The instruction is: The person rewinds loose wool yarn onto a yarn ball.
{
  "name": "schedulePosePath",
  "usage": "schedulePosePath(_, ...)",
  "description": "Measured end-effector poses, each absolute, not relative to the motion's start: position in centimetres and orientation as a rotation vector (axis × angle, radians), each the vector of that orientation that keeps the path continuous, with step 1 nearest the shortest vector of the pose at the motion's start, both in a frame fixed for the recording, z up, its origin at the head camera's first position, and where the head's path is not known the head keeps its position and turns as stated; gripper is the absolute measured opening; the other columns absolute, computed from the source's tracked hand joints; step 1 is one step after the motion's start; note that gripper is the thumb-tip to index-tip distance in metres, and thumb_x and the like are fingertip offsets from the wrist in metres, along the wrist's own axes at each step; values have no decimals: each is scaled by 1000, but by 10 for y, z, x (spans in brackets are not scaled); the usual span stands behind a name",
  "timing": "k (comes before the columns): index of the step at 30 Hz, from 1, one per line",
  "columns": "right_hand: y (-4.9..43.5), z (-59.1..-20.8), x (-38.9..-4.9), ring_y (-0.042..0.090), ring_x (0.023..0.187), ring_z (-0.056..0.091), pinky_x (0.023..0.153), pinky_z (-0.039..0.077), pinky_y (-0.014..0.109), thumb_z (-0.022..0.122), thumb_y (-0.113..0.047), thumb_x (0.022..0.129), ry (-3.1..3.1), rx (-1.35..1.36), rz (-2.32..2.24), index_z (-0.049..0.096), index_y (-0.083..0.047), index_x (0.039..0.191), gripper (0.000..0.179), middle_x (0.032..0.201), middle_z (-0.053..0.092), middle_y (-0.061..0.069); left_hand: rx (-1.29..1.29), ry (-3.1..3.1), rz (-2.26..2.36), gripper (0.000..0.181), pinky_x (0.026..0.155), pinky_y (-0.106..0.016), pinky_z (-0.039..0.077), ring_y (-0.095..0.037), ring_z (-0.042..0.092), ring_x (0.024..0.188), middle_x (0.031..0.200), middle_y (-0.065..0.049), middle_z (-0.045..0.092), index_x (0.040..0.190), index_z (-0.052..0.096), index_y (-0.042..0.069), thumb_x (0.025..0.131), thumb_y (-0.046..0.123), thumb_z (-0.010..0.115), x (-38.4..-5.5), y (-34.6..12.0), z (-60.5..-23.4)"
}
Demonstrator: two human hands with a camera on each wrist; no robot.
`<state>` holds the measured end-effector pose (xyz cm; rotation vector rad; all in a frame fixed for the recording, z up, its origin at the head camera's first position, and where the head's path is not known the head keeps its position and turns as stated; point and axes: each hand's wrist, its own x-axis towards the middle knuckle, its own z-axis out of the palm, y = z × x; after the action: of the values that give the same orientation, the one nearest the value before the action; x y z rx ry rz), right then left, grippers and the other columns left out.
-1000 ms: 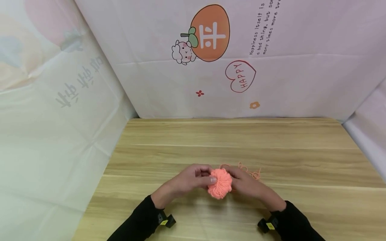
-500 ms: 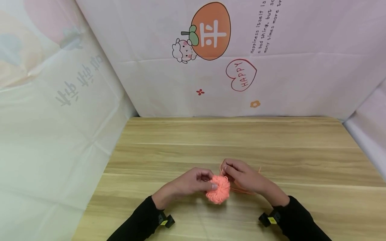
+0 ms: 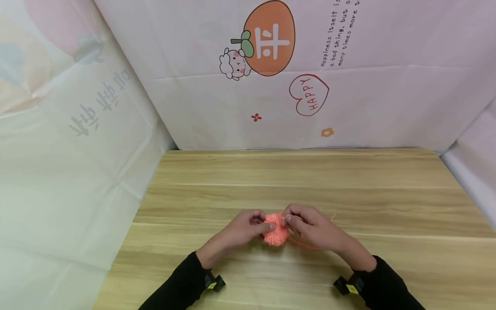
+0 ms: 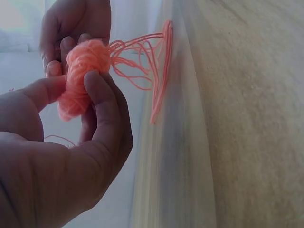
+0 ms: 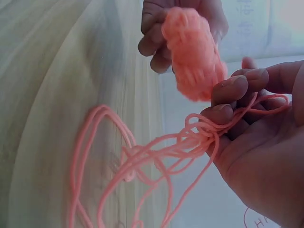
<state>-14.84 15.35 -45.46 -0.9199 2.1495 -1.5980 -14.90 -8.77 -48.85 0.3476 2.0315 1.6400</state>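
Over the middle front of the table, a ball of coral yarn (image 3: pixel 276 236) is held between two hands. My left hand (image 3: pixel 238 233) grips it, with the thumb pressed on its near face and the fingers behind. Seen from the left wrist, the wound yarn ball (image 4: pixel 76 97) looks oblong. My right hand (image 3: pixel 317 228) is at the ball's upper right edge, thumb and index finger pinching yarn there. In the right wrist view, a bunch of loose yarn strands (image 5: pixel 204 133) runs from its curled fingers and hangs in loops toward the table.
A wood-grain table (image 3: pixel 217 181) lies beneath the hands. Behind it rises a white printed cloth (image 3: pixel 209 116), and another pale cloth (image 3: pixel 116 206) stands along the left side. Small black cameras (image 3: pixel 219 283) are strapped at both wrists.
The right hand has come from behind the ball, drawn a strand up and away, then returned to the ball's edge. The left hand has tilted the ball and shifted it slightly left.
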Motion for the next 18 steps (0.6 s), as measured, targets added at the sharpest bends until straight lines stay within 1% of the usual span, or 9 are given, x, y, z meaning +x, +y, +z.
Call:
schedulePosePath(4, 153, -454, -144, 10, 49, 36, 46, 37, 26, 41, -19, 107, 2114, -935, -1608, 59, -7, 96, 24, 62, 42, 1, 244, 2049, 1694, 29, 76, -45, 54, -19, 64, 79, 87, -5, 69, 99, 64, 8, 89, 34, 70, -150, -87, -487)
schedulePosePath(6, 152, -455, -141, 10, 47, 35, 44, 37, 26, 41, -18, 107, 2098, -954, -1610, 59, -8, 96, 24, 60, 41, 0, 206, 2024, 1756, 28, 78, -48, 54, -19, 63, 79, 86, -6, 68, 98, 63, 6, 89, 31, 71, -151, -87, -487)
schedulePosePath(10, 150, -459, -137, 9, 49, 37, 46, 38, 25, 41, -18, 107, 2098, -968, -1588, 59, -13, 95, 23, 59, 42, -2, 175, 1936, 1886, 26, 82, -54, 52, -19, 62, 79, 86, -8, 66, 96, 61, 1, 89, 24, 71, -152, -86, -487)
schedulePosePath(14, 149, -462, -133, 9, 55, 40, 50, 40, 24, 41, -19, 107, 2117, -956, -1561, 61, -17, 98, 22, 64, 45, -1, 159, 1849, 1980, 26, 85, -54, 51, -18, 63, 83, 90, -10, 65, 97, 58, -1, 91, 22, 70, -154, -86, -487)
schedulePosePath(18, 148, -465, -130, 10, 60, 43, 53, 43, 26, 41, -19, 107, 2157, -959, -1538, 61, -20, 98, 22, 69, 48, 1, 162, 1800, 2054, 29, 86, -54, 51, -19, 64, 86, 96, -11, 65, 102, 58, -2, 92, 23, 69, -157, -86, -484)
